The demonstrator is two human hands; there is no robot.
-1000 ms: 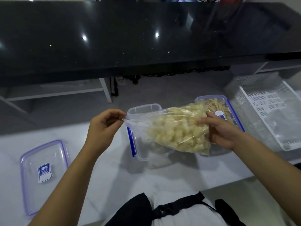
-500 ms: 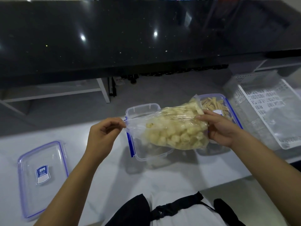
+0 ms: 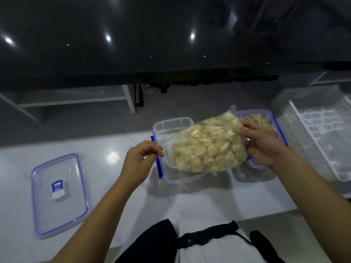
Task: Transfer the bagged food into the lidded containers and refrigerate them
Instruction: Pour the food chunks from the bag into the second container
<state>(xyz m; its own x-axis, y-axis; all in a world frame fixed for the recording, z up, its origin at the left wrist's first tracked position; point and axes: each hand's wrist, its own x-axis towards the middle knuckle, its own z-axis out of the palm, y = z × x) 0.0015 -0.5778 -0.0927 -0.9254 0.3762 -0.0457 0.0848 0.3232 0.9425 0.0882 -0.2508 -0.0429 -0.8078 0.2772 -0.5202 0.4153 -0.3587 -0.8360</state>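
A clear bag (image 3: 206, 147) of pale food chunks hangs over the open tub (image 3: 171, 149) near the middle of the white bench (image 3: 117, 194), covering most of the tub's inside. The left hand (image 3: 141, 160) pinches the bag's empty plastic end by the tub's blue clip, while the right hand (image 3: 264, 145) grips the full end with fingers curled over the top. That hand and the bag hide much of a second tub (image 3: 266, 118) just behind, holding yellowish strips. A loose lid (image 3: 58, 192) with a blue label lies flat towards the left edge. A white slotted basket (image 3: 322, 130) sits at the right edge. A dark glossy counter (image 3: 152, 44) stretches beyond the far edge.
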